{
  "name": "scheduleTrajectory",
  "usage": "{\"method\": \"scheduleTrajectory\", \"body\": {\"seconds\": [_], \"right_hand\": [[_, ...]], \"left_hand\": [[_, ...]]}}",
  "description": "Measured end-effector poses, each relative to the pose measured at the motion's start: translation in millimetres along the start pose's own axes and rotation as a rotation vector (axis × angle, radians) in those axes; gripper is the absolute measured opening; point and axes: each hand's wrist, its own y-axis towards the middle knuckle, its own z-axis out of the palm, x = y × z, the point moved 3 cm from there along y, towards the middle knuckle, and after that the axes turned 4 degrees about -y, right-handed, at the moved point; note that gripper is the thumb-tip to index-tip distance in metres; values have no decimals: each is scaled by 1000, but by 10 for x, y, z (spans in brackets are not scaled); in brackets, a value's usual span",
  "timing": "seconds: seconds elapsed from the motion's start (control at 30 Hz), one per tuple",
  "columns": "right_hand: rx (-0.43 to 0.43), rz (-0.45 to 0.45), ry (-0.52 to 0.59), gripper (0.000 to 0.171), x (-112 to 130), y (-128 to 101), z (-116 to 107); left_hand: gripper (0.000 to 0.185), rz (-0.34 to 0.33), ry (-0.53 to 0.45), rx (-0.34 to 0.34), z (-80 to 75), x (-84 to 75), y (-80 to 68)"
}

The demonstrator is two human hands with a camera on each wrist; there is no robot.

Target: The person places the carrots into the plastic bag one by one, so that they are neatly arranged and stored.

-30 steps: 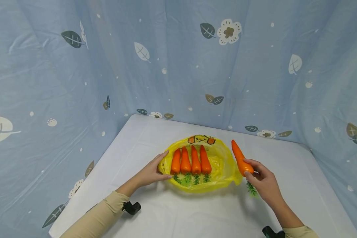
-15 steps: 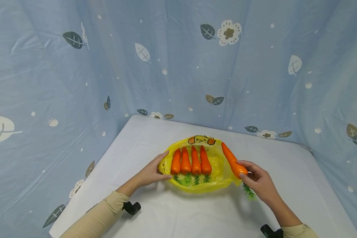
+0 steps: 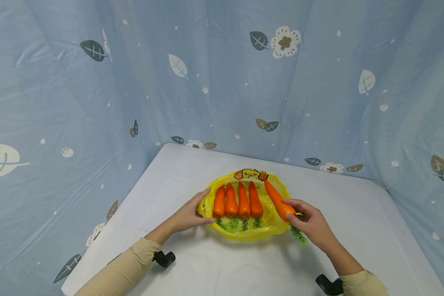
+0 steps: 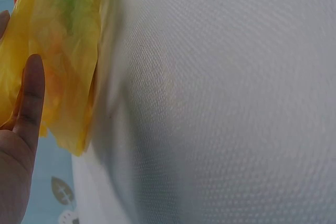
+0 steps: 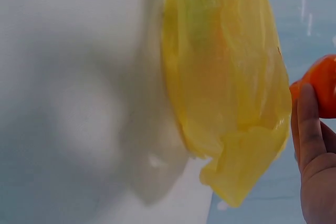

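Carrot (image 3: 277, 200) number five sits pinched at its thick end in the right hand (image 3: 311, 224), slanting over the right side of the yellow bag (image 3: 249, 234), just beside four carrots (image 3: 237, 201) lying inside it. Left hand (image 3: 188, 213), fingers straight, rests against the bag's left edge.

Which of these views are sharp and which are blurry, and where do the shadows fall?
Head view: evenly lit and sharp on the carrots and both hands, with straight lines bowed toward the edges. Left wrist view: the yellow bag is soft and out of focus, and the white tabletop shows its weave. Right wrist view: blurred throughout, with a grey shadow on the table beside the bag.
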Motion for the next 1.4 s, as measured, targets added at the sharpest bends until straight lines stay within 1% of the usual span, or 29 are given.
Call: {"method": "scheduleTrajectory", "body": {"seconds": [0.23,0.43,0.73,0.9,1.13,1.27,1.4], "right_hand": [[28,32,51,40,64,67,81],[43,61,56,41,74,125,143],[89,149,-16,45,36,247,226],[69,179,-25,44,9,303,278],[70,185,-44,42,-2,391,350],[67,184,-62,43,44,461,336],[76,198,-74,45,39,526,322]], "left_hand": [[101,-7,1,-4,9,17,-2],[100,-3,-7,2,5,2,-6],[99,6,-2,-4,1,-22,-10],[99,7,1,-2,6,-25,-13],[99,5,7,6,18,-9,-5],[100,-2,1,5,18,-7,-1],[99,-1,-6,2,15,-18,-7]]}}
